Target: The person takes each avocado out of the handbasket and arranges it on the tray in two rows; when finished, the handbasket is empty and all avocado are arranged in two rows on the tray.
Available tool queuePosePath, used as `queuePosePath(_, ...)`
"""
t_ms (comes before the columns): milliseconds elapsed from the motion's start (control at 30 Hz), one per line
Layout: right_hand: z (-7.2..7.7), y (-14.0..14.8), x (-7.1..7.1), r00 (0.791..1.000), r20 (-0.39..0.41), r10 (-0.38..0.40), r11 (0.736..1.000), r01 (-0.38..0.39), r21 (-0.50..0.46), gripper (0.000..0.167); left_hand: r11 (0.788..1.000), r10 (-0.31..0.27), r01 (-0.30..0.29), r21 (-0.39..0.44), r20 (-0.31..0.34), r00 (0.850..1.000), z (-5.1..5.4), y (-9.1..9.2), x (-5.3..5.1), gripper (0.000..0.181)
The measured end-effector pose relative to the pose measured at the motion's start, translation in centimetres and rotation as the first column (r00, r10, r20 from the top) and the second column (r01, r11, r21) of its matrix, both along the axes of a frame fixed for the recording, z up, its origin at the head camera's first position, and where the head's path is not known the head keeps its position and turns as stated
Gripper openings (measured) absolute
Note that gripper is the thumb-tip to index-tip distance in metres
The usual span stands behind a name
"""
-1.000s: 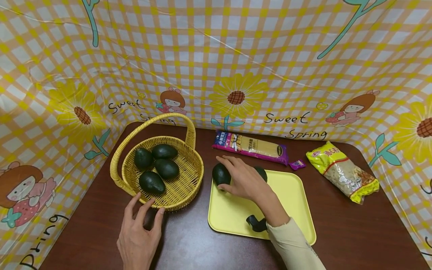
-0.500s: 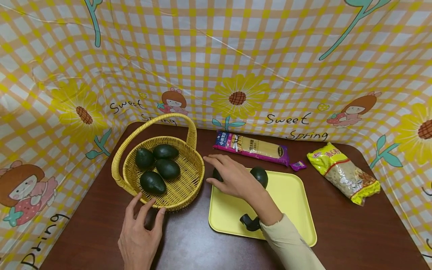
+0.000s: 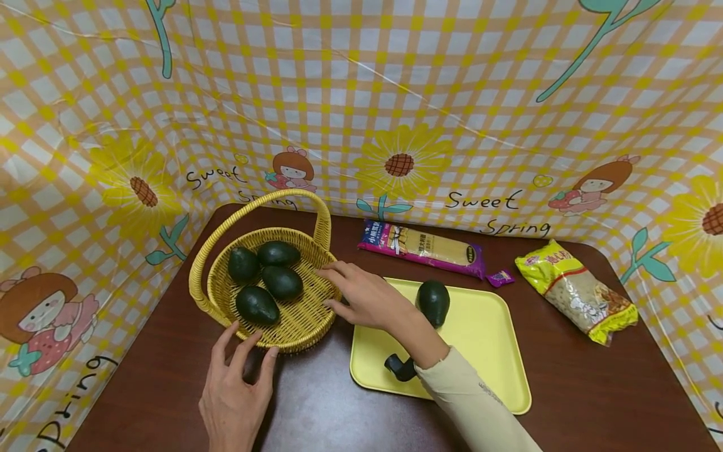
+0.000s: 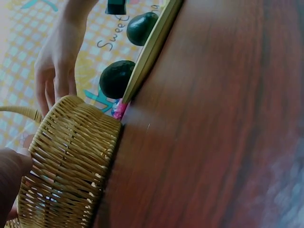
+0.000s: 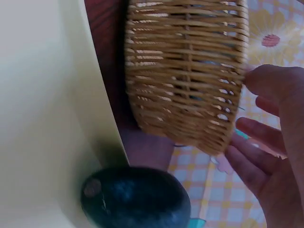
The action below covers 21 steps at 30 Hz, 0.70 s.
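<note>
The wicker basket (image 3: 305, 342) stands at the left with several dark green avocados inside. My left hand (image 3: 234, 398) holds its near rim loosely, fingertips over the edge and thumb against the near side. At the right rim, my right hand (image 3: 369, 298) has loosely spread fingers; its thumb touches the rim in the right wrist view. It carries no avocado. One avocado (image 3: 433, 303) lies on the yellow tray (image 3: 486, 364). The left wrist view shows a second avocado (image 4: 116, 78) at the tray's end beside the basket, hidden under my right hand in the head view.
Behind the tray lies a purple noodle pack (image 3: 423, 248), with a small purple packet (image 3: 500, 278) beside it. A yellow bag (image 3: 576, 292) is at the right. The basket's tall handle (image 3: 211, 242) arches over its left side. A patterned cloth hangs behind the table.
My right hand has moved left from the avocado at the tray's left corner to the basket's right rim, without taking it. My left hand stays on the rim.
</note>
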State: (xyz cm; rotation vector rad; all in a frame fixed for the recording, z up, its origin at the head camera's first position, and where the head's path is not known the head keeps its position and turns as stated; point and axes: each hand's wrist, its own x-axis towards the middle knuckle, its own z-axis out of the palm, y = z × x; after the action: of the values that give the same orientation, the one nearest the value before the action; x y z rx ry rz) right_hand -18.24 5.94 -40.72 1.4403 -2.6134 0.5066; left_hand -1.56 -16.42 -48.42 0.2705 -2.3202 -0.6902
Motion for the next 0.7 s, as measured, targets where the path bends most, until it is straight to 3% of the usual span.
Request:
queuePosePath(467,0.2,-2.3,-1.2,0.996,0.045,0.078,0.997,-0.079,0.010,0.055,1.000,-0.005,0.005,-0.002,-0.011,1.000,0.0,-0.1,0.0,0.038)
queuePosePath(700,0.1,-3.0,-1.5,0.994,0.076,0.082,0.996,-0.084,0.027,0.055,1.000,-0.007,0.007,-0.007,-0.006,1.000,0.1,-0.1,0.0,0.038)
